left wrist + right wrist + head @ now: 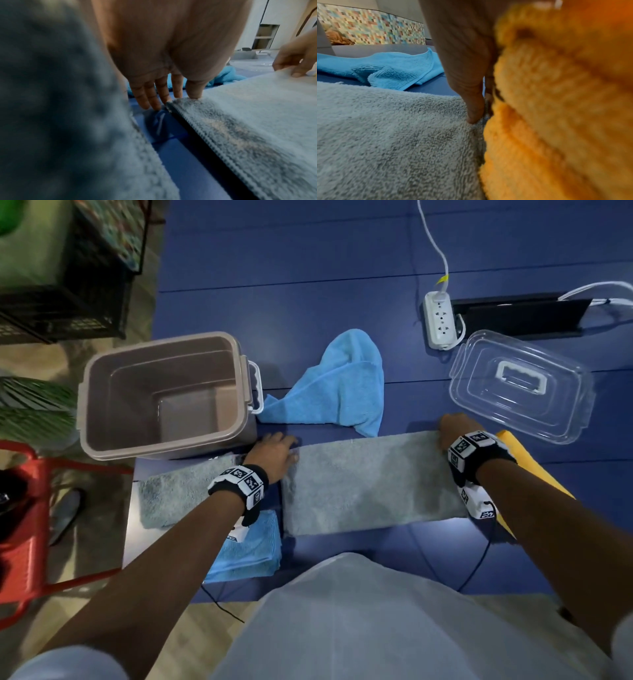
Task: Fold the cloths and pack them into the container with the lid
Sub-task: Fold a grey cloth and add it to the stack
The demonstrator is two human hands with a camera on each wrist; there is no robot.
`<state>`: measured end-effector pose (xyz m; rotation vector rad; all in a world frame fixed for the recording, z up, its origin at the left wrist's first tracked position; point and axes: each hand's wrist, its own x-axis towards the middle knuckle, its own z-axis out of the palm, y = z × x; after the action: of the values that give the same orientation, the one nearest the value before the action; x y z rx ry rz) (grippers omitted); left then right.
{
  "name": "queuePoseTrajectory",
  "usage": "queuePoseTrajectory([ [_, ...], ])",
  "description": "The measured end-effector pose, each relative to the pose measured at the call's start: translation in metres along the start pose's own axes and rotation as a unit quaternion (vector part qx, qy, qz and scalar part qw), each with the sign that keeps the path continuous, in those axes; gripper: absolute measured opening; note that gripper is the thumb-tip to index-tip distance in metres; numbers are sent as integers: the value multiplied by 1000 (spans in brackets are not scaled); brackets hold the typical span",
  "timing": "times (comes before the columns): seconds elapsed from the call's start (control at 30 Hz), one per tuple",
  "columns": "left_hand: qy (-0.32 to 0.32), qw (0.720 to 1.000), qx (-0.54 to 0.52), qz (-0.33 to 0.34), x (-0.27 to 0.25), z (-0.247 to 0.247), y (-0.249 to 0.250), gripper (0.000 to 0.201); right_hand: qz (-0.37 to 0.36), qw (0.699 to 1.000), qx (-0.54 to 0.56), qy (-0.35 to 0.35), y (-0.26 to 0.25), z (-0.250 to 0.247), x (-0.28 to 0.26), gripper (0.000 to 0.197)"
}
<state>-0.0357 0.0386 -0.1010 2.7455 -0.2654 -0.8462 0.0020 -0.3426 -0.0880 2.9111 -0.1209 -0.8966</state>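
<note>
A grey cloth [373, 484], folded into a long strip, lies in front of me on the blue table. My left hand [291, 445] is at its far left corner. In the left wrist view the fingers [150, 97] are straight down to the table and the thumb tip rests on the cloth corner [181, 102]. My right hand [445, 426] pinches the far right corner, thumb [474, 108] on top of the grey cloth [393, 135]. The beige container [164, 395] stands open at the left. Its clear lid [520, 386] lies at the right.
A crumpled blue cloth [335, 385] lies behind the strip. A folded grey cloth [178, 494] and a folded blue cloth [250, 549] lie under my left forearm. A yellow cloth [524, 463] is under my right wrist. A power strip [440, 320] sits at the back right.
</note>
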Motion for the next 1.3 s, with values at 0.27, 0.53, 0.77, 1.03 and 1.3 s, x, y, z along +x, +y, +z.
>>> queuePoseTrajectory([
  [0.27,2,900,-436,-19,-7,-28,12,37,15,1000,5,-14,10,-5,8,24],
  [0.53,81,871,-483,-41,-11,-26,1,30,30,999,-17,-4,17,-7,5,22],
  [0.77,130,864,-473,-112,0,-6,-1,18,33,999,-10,-13,13,-4,8,20],
  [1.03,157,831,-485,-225,24,-2,0,30,51,999,19,7,18,-8,11,12],
  [1.3,190,838,-455,-232,26,0,11,25,63,988,138,3,16,-12,12,19],
])
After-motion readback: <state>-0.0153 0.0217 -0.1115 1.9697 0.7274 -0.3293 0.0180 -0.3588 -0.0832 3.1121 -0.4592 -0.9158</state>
